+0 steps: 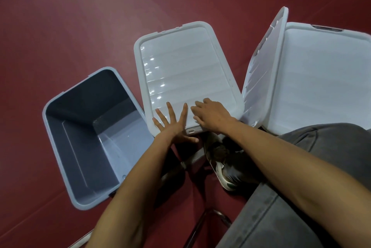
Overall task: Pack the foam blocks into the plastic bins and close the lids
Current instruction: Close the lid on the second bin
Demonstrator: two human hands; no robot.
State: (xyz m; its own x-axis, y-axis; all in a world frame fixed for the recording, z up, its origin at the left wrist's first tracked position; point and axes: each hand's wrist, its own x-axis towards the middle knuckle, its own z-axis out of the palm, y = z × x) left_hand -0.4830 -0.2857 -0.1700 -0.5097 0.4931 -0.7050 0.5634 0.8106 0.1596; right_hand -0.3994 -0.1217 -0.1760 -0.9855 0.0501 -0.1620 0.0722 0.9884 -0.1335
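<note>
Maroon floor point(80, 16) filled the room as seen from the head camera, and no desk was in sight; every bin stood directly on it. A large lidded bin point(325, 79) sat furthest right, partly behind the seated person's grey trouser leg point(281, 217). At centre, the white lid point(186, 70) lay flat over the middle bin, its long axis running away from the person and tilted slightly right. To the left stood an open grey bin point(45, 111), nothing visible inside it. A spare lid point(263, 62) leaned on edge between the middle and right bins.

Both grips rested on the near short end of the centre lid. The left grip point(172, 127) lay open, fingers straight and fanned, palm at the rim. The right grip point(212, 115) lay palm down just beside it, fingers relaxed on the plastic, clasping nothing. A small latch tab point(193, 130) showed at the near rim between the two, the left thumb appearing nearest to it.

No foam blocks could be seen; whether any lay under the milky lids could not be told. The lid looked seated, so the likely step was pressing the near edge home, straight down under both grips.
</note>
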